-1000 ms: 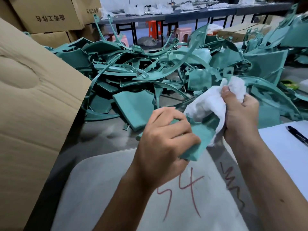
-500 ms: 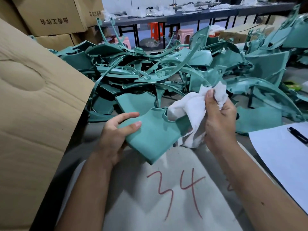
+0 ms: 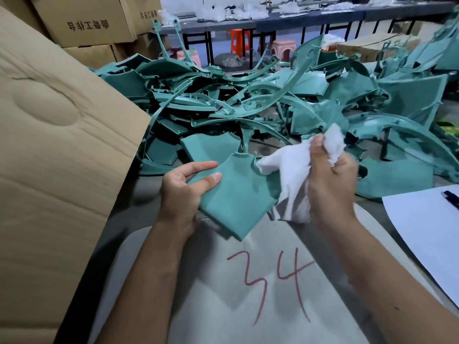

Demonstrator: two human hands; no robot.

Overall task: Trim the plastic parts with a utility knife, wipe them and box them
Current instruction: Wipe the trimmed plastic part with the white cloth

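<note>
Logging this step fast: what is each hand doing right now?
Left hand: holds the flat teal plastic panel by its edge, thumb on top.
Right hand: grips the crumpled white cloth against the panel.

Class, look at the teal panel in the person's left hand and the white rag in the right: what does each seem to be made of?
Teal panel: probably moulded plastic, matte, finely textured face, with a thin rigid edge and notched cut-outs.
White rag: looks like soft cloth, possibly non-woven or paper; it crumples and drapes in folds with a fuzzy surface.
</note>
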